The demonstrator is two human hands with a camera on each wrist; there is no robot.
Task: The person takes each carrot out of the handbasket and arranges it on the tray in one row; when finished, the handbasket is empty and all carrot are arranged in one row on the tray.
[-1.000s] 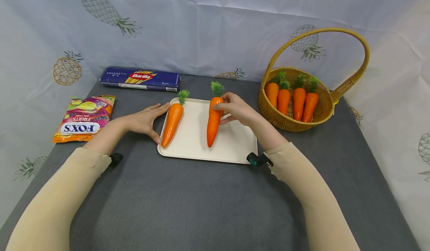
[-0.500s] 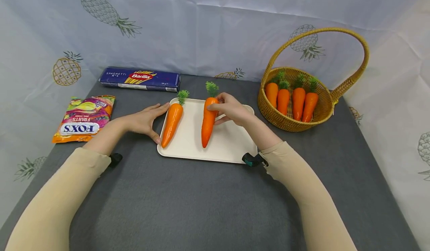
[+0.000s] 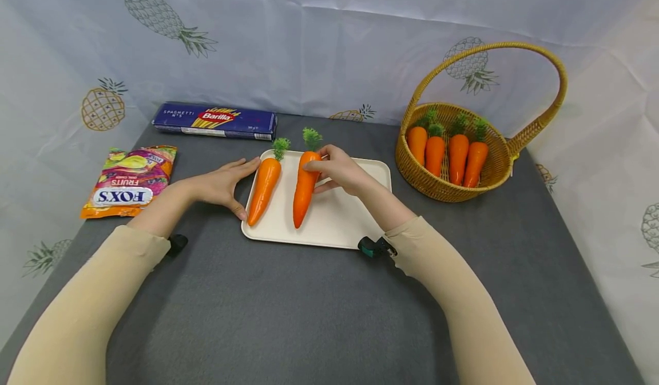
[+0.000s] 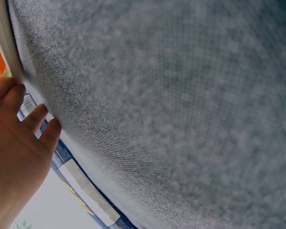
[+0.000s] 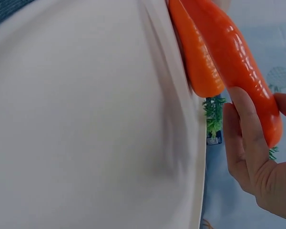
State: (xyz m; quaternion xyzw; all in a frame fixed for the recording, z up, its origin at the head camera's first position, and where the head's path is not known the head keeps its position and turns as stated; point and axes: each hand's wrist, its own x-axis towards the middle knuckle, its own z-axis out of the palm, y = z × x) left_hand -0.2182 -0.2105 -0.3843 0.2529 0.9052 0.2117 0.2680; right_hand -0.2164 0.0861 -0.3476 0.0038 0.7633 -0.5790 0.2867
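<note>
My right hand (image 3: pixel 342 170) pinches a carrot (image 3: pixel 305 193) near its leafy top, thumb on one side and fingers on the other. In the right wrist view, this glossy carrot (image 5: pixel 240 62) appears raised over the white tray (image 5: pixel 95 119). A second carrot (image 3: pixel 265 193) lies along the tray's left side, green tuft toward the back. Whether the two carrots touch is unclear, though a gap shows in the head view. My left hand (image 3: pixel 220 187) rests at the left edge of the tray (image 3: pixel 345 222), fingers and thumb spread, fingertips at its rim.
A wicker basket (image 3: pixel 443 193) with a tall handle stands back right, with several carrots inside. Behind the tray lies a blue spaghetti box (image 3: pixel 216 122). A candy bag (image 3: pixel 128 182) sits left, beside my left forearm. A patterned cloth (image 3: pixel 350 47) hangs behind the table.
My right hand has carried its carrot leftward over the tray, closer to the lying carrot. My left hand has stayed at the tray's left edge.
</note>
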